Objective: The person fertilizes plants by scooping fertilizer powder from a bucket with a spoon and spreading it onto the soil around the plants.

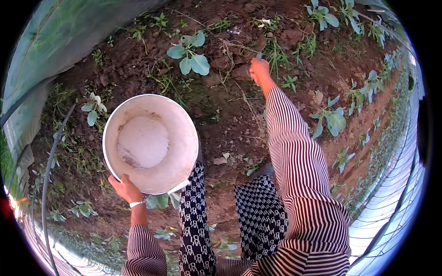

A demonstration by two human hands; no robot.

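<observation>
A round white bucket (182, 131) is tilted so that its inside faces me, with white, powdery-looking material (145, 142) at the bottom. My left hand (126, 189) grips its lower left rim. Stretched forward over the soil, my right hand (260, 70) is closed, and a small greyish tip (259, 55) shows above it; the rest is covered by the fingers. Just beyond that hand is a tuft of grass (276, 56). A broad-leaved seedling (199, 63) grows to the left of my right hand.
Brown soil (239, 115) carries weeds and several more seedlings, one (332, 120) to the right. Pale sheeting (69, 37) runs along the left, beside a thin dark pole (48, 175). More sheeting (391, 207) with ribs curves along the right. My patterned trouser legs (195, 216) are below.
</observation>
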